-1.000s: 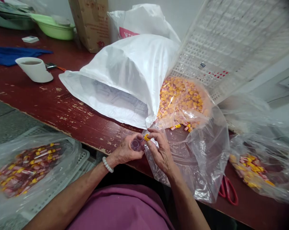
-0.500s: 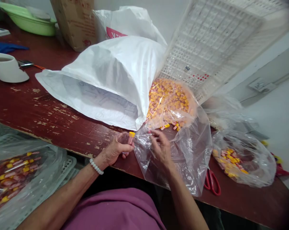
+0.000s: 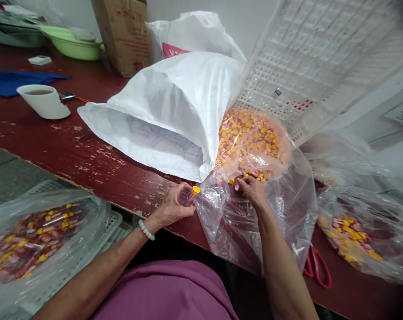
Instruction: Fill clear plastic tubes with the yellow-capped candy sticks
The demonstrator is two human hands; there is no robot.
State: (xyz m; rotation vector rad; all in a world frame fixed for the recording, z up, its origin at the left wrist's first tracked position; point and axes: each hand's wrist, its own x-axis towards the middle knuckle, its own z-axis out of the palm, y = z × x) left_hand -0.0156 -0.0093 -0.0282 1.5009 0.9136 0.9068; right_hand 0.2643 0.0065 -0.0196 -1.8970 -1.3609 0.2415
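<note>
My left hand (image 3: 173, 206) is closed around a clear plastic cup or tube (image 3: 184, 195), with a small yellow-capped tube (image 3: 196, 190) at its fingertips. The wrist wears a white bead bracelet (image 3: 146, 230). My right hand (image 3: 253, 192) reaches over a clear plastic bag (image 3: 228, 226), its fingers drawn together at the near edge of a heap of small yellow-capped tubes (image 3: 250, 135). One yellow cap (image 3: 231, 181) lies just left of those fingertips. What the right fingers pinch is too small to make out.
A large white sack (image 3: 175, 89) lies mouth-forward left of the heap. Behind it leans a white plastic crate (image 3: 271, 84). Red scissors (image 3: 318, 269) and another clear bag of tubes (image 3: 355, 235) sit at right. A white cup (image 3: 44, 104) stands left; a filled bag (image 3: 41, 240) is lower left.
My right hand has moved away from the left one to the heap's near edge. The left hand has turned, tilting the clear container and yellow cap. The view has shifted left.
</note>
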